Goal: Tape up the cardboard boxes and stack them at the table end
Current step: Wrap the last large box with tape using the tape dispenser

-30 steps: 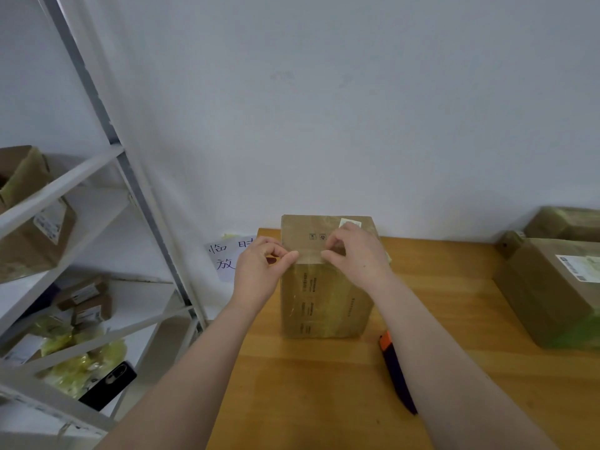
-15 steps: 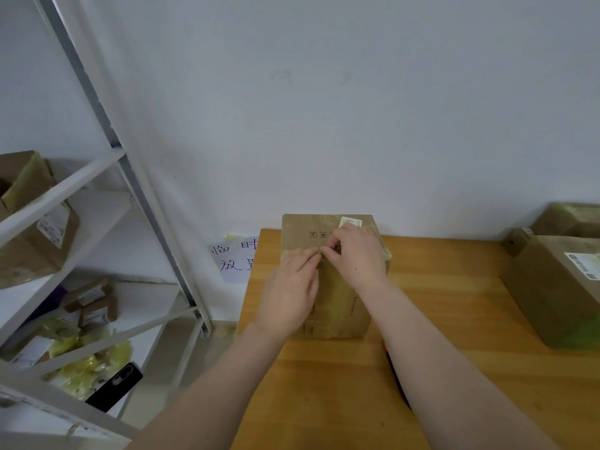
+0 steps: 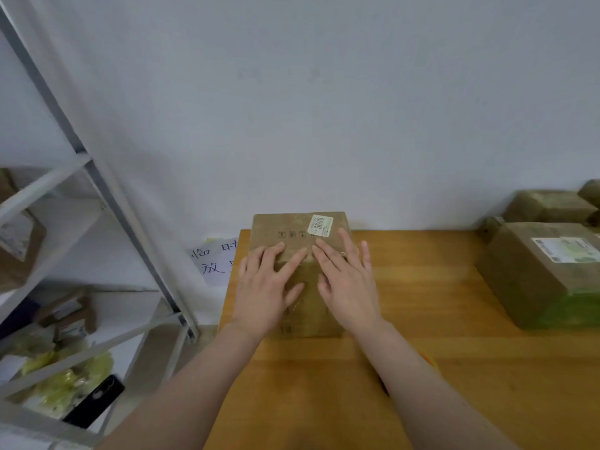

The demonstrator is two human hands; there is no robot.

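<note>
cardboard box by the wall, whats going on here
A person has both hands flat on top of the cardboard box: left hand and right hand side by side, fingers straight, pressing down, likely smoothing tape over the seam. The box sits near the left end of the wooden table. Other wrapped boxes sit toward the right.

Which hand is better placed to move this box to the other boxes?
Right, probably: the right hand lies flat on the box on the side nearer the other boxes; the left hand is farther.
</note>
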